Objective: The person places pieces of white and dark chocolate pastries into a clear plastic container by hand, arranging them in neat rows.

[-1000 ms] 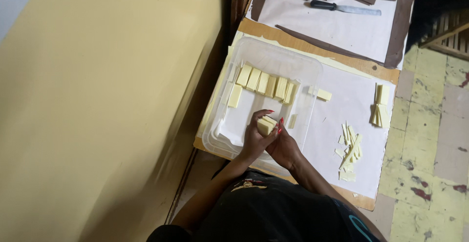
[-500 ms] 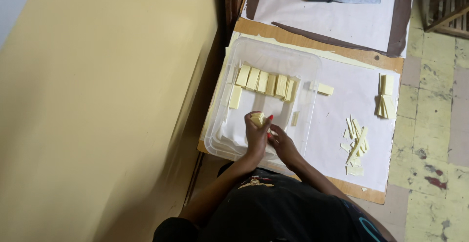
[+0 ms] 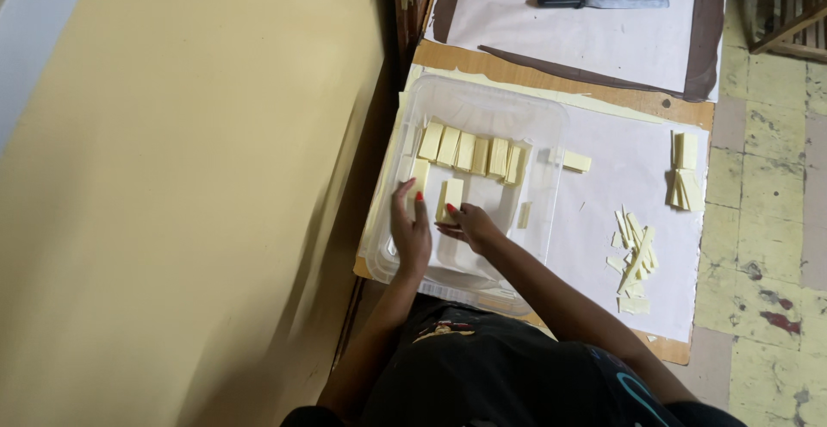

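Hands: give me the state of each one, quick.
Left hand: open, holding nothing, over the clear plastic tub.
Right hand: fingertips on a pale yellow rectangular bar; grip cannot be told.

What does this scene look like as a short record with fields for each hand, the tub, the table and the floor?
left hand: open, over the tub's left side
right hand: fingers on a pale yellow bar
clear plastic tub: holds a row of pale bars
white paper: loose bar, stacked strips, offcuts
far sheet: palette knife, brown pieces
floor: worn tiles
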